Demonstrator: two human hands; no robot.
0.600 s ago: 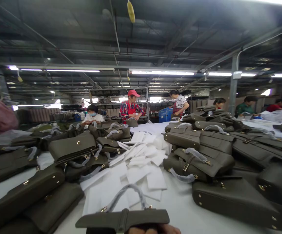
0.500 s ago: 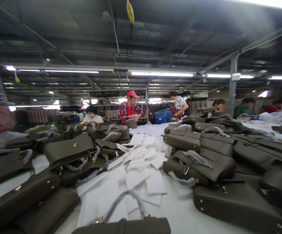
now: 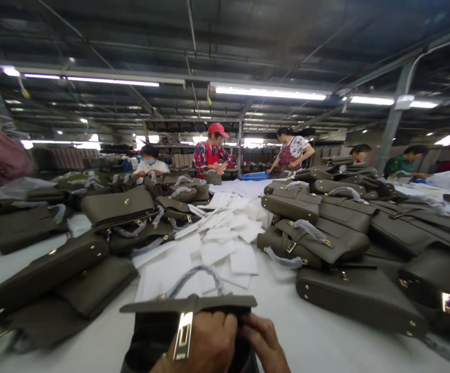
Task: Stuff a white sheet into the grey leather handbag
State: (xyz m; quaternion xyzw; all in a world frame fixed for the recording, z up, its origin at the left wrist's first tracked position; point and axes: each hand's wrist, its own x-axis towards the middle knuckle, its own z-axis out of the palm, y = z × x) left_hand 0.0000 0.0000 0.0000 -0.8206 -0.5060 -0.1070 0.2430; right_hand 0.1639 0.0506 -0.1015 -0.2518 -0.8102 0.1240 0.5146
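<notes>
A dark olive handbag (image 3: 188, 304) stands upright close in front of me, its flap edge up and its dark mouth facing me. Its handle (image 3: 197, 270) is wrapped in clear film, and a gold clasp plate (image 3: 183, 336) hangs at the front. My left hand (image 3: 207, 339) is at the mouth under the flap, fingers curled and their tips hidden; what they hold, if anything, does not show. At the mouth's right side, my right hand (image 3: 266, 342) has its fingers bent over the bag's edge. Behind the bag lie loose white foam sheets (image 3: 213, 248).
More olive handbags lie heaped on the left (image 3: 120, 207) and on the right (image 3: 357, 295) of the white table (image 3: 271, 331). Across the table are several co-workers, one in a red cap (image 3: 217, 129), and part of a blue bin (image 3: 254, 176).
The view has tipped downward. Both my hands have come into sight at the near handbag, and more of its front and mouth now shows.
</notes>
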